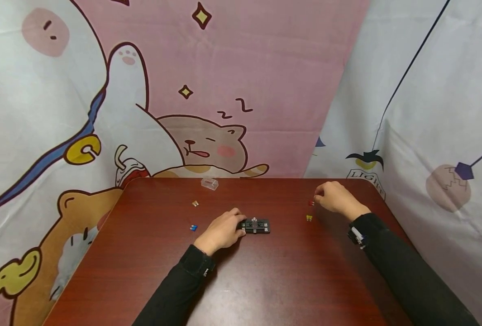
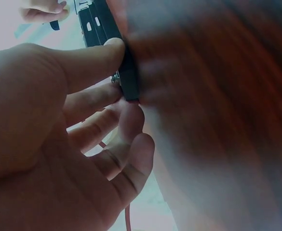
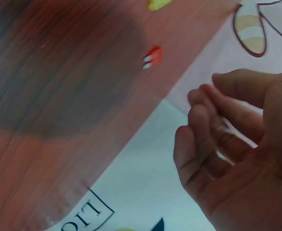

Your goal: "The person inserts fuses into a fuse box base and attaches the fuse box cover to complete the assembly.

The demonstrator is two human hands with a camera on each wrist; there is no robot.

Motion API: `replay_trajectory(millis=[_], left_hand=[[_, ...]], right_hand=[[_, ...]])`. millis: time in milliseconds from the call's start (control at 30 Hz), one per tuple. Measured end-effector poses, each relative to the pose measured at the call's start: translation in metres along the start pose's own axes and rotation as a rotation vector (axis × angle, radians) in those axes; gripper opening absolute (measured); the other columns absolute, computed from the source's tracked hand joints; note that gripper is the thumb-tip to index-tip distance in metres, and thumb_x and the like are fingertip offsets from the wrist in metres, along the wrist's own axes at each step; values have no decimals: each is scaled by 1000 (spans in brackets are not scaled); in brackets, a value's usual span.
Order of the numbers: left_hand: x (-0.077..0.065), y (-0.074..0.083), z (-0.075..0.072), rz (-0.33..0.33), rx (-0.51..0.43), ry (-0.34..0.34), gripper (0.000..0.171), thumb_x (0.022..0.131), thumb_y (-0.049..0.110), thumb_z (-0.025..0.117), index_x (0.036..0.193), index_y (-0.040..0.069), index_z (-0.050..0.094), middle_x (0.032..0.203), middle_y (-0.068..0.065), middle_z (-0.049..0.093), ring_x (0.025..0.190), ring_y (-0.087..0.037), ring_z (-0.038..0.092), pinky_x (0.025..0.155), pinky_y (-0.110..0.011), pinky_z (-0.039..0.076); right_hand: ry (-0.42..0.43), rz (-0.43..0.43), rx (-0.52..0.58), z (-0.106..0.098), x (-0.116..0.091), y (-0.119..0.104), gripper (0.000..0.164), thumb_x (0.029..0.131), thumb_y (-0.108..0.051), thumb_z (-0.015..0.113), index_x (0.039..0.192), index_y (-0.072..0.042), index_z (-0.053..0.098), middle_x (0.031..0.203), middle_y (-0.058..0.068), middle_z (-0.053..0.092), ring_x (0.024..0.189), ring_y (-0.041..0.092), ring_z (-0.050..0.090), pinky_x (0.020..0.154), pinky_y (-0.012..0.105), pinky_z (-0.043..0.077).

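Note:
A black fuse block with metal terminals lies on the table in front of me. My left hand grips its left end, the thumb on one face and fingers at the end. Toward the right, my right hand hovers over the table with loosely bent fingers, and nothing shows between them in the right wrist view. Just left of its fingertips lies a red blade fuse, which the right wrist view shows apart from the hand. A yellow blade fuse sits nearer to me.
Left of the block are a blue blade fuse and a pale tan one. A clear plastic cover stands by the back edge of the brown table. Printed cloth hangs directly behind it.

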State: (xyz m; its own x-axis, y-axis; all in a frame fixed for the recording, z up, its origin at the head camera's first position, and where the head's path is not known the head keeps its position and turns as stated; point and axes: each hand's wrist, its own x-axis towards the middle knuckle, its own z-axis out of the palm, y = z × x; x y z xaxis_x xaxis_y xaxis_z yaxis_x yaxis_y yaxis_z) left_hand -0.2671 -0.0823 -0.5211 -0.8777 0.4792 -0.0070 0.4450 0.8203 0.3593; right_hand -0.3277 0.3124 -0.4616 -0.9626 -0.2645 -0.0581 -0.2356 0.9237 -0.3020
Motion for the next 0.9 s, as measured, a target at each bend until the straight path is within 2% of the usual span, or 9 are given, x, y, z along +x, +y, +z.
replay_trajectory(millis=[100,267,467,700,900], left_hand=[[-1,0,0,-8,0,-3,48,104,30,80,148,14,70,142,-3,65,127,-26,67,108,-46,56],[-2,0,1,-7,-10,-2,48,104,30,80,148,14,70,140,-3,65,124,-25,68,106,-45,57],[-1,-1,0,0,-12,5,47,104,30,80,148,14,70,139,-2,65,119,-22,68,104,-43,57],[-2,0,-1,-1,-11,6,47,104,30,80,147,13,70,139,-3,65,119,-21,69,104,-44,58],[-3,1,-3,-3,-18,2,47,105,30,79,148,14,70,139,-3,65,118,-22,69,103,-44,58]], right_hand=[[-40,-28,-2,5,6,2,19,106,-15,70,112,-4,84,105,12,81,93,26,72,84,50,60],[-154,-78,-13,10,13,2,14,103,-14,74,107,-5,85,101,8,80,89,22,69,80,42,58],[-254,-123,-25,14,9,-4,9,101,-17,79,98,-12,87,96,1,81,85,16,68,79,38,59],[-244,-106,-26,23,2,-8,8,100,-13,79,98,-10,87,92,2,78,78,16,64,73,34,57],[-216,-115,-45,28,0,-8,8,100,-13,81,100,-9,87,97,4,80,80,16,65,75,36,60]])
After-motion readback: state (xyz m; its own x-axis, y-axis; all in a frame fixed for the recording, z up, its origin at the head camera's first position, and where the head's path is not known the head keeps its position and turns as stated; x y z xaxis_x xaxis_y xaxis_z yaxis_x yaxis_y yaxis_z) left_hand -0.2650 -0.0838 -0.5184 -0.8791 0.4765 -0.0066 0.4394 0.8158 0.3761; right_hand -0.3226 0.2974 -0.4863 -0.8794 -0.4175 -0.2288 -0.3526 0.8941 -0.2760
